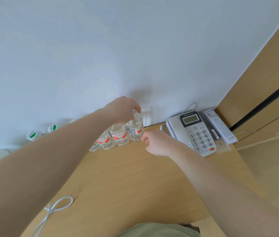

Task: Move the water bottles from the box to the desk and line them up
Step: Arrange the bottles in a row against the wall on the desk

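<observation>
Plain white wall (101,48) behind a light wood desk (118,177), and the water bottles (118,135) stand in a row along the back edge, touching each other, clear plastic with red and white labels. I count about four, though the leftmost ones are mostly hidden behind the arm. Left hand (121,109) reaches over the row and grips the top of the end bottle (135,129), the one farthest right with a barcode showing, fingers curled round its cap. Right hand (157,142) sits just beside the base of that same bottle, fingers curled into a loose fist with nothing in it as far as I can see; can't tell if a knuckle touches the bottle. To the right of the row there's a grey desk phone (193,132) and a white remote (219,125) next to it by the wooden side panel (254,74). Off left are two green and white caps (42,131), blurry. White cable (53,209) loops near the front edge.
</observation>
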Demonstrator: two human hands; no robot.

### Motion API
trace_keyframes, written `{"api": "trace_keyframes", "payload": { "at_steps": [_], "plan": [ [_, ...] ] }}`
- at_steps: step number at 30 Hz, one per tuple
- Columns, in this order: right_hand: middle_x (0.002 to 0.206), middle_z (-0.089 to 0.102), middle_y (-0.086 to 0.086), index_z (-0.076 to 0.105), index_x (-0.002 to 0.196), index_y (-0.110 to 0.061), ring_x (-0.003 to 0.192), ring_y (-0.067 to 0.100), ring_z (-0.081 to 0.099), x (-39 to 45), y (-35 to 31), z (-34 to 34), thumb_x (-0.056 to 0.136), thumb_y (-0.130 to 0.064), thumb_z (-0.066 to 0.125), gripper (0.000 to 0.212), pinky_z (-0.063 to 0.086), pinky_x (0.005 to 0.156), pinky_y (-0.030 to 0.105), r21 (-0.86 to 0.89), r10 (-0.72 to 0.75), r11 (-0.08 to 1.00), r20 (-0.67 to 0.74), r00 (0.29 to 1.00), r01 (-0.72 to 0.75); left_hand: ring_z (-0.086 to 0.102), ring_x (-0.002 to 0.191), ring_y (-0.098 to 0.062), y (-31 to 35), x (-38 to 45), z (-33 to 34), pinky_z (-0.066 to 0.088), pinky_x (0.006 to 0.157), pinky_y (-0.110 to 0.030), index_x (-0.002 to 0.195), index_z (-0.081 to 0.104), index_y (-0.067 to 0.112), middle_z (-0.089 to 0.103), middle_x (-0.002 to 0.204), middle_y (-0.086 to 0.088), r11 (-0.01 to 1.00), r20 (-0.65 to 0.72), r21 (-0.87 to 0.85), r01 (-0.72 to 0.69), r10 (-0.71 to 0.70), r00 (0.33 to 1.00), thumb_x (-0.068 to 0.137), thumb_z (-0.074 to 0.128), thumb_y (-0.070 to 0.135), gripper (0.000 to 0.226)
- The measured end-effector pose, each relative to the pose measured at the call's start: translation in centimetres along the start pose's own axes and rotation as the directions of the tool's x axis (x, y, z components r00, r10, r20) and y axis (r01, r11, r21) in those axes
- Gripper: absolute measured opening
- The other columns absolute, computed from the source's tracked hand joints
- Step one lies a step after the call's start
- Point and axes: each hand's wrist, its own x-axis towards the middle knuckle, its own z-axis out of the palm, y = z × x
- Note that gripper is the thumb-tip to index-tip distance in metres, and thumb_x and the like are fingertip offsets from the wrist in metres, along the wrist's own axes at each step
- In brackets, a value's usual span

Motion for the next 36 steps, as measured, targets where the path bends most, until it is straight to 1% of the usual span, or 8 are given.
{"api": "trace_keyframes", "payload": {
  "at_steps": [4, 8, 11, 14, 17, 23, 29, 36],
  "plan": [
    [0.127, 0.059, 0.003, 0.054, 0.134, -0.020, 0.112, 0.021, 0.057, 0.2, -0.1, -0.1, 0.091, -0.006, 0.048, 0.045, 0.051, 0.092, 0.037, -0.001, 0.002, 1.000, -0.007, 1.000, -0.002, 0.051, 0.092, -0.017, -0.2, 0.0, 0.1, 0.037, 0.076, -0.030, 0.128, 0.062, 0.035, 0.060, 0.129, 0.002, 1.000, 0.001, -0.022, 0.012, -0.012, 1.000, 0.093, 0.064, 0.018, 0.039],
    [0.128, 0.059, 0.003, 0.055, 0.133, -0.019, 0.111, 0.021, 0.058, 0.3, -0.2, -0.2, 0.090, -0.003, 0.048, 0.047, 0.051, 0.092, 0.037, -0.001, -0.001, 1.000, -0.009, 1.000, 0.001, 0.058, 0.109, -0.024, 0.1, 0.0, 0.2, 0.040, 0.077, -0.032, 0.137, 0.053, 0.031, 0.061, 0.125, 0.000, 0.999, -0.016, 0.007, 0.033, -0.033, 0.999, 0.092, 0.066, 0.042, 0.048],
    [0.128, 0.059, 0.003, 0.055, 0.133, -0.019, 0.112, 0.021, 0.058, 0.4, -0.2, -0.1, 0.090, -0.004, 0.049, 0.045, 0.051, 0.094, 0.038, -0.004, -0.004, 1.000, -0.011, 1.000, 0.004, 0.059, 0.108, -0.028, 0.8, 0.2, 0.2, 0.040, 0.075, -0.033, 0.133, 0.057, 0.025, 0.062, 0.118, -0.004, 0.993, -0.038, 0.103, 0.060, -0.056, 0.998, 0.094, 0.060, 0.053, 0.048],
    [0.128, 0.058, 0.003, 0.055, 0.132, -0.019, 0.112, 0.020, 0.057, 0.3, -0.1, -0.1, 0.090, -0.005, 0.049, 0.045, 0.051, 0.093, 0.037, 0.003, -0.002, 1.000, -0.017, 1.000, 0.002, 0.059, 0.109, -0.029, 1.1, 0.4, 0.2, 0.045, 0.078, -0.034, 0.129, 0.062, 0.020, 0.062, 0.118, -0.006, 0.990, -0.038, 0.135, 0.047, -0.042, 0.998, 0.096, 0.060, 0.046, 0.042],
    [0.126, 0.058, 0.000, 0.055, 0.131, -0.021, 0.110, 0.018, 0.057, 0.3, 0.2, -0.4, 0.090, -0.006, 0.050, 0.045, 0.050, 0.093, 0.037, 0.007, 0.014, 1.000, -0.031, 0.999, -0.014, 0.057, 0.113, -0.028, 1.2, 0.4, 0.1, 0.047, 0.085, -0.036, 0.130, 0.061, 0.023, 0.060, 0.124, -0.005, 0.995, -0.027, 0.095, 0.036, -0.033, 0.999, 0.096, 0.062, 0.040, 0.038],
    [0.124, 0.059, 0.001, 0.052, 0.133, -0.022, 0.102, 0.018, 0.060, 0.3, 0.7, -1.2, 0.090, -0.010, 0.051, 0.045, 0.053, 0.084, 0.034, 0.030, 0.038, 0.999, -0.056, 0.998, -0.037, 0.057, 0.113, -0.026, 1.0, 0.4, 0.1, 0.044, 0.082, -0.033, 0.128, 0.063, 0.026, 0.060, 0.127, -0.002, 0.998, -0.028, 0.064, 0.021, -0.019, 0.999, 0.095, 0.064, 0.029, 0.034],
    [0.119, 0.062, 0.000, 0.051, 0.134, -0.022, 0.098, 0.019, 0.063, 0.6, 0.1, -1.5, 0.090, -0.012, 0.053, 0.046, 0.055, 0.086, 0.039, 0.054, 0.036, 0.998, -0.089, 0.995, -0.032, 0.058, 0.112, -0.027, 1.0, 0.2, 0.3, 0.047, 0.083, -0.034, 0.129, 0.063, 0.028, 0.060, 0.128, -0.003, 0.995, -0.035, 0.101, 0.012, -0.008, 0.999, 0.096, 0.062, 0.022, 0.034],
    [0.117, 0.063, 0.000, 0.054, 0.131, -0.024, 0.094, 0.018, 0.065, 0.9, -0.2, -1.6, 0.089, -0.014, 0.054, 0.043, 0.056, 0.083, 0.038, 0.057, 0.029, 0.998, -0.107, 0.994, -0.023, 0.059, 0.112, -0.027, 0.8, 0.0, 0.3, 0.047, 0.083, -0.034, 0.130, 0.063, 0.029, 0.060, 0.128, -0.003, 0.994, -0.040, 0.112, 0.018, -0.014, 0.999, 0.096, 0.060, 0.019, 0.035]
  ]
}}
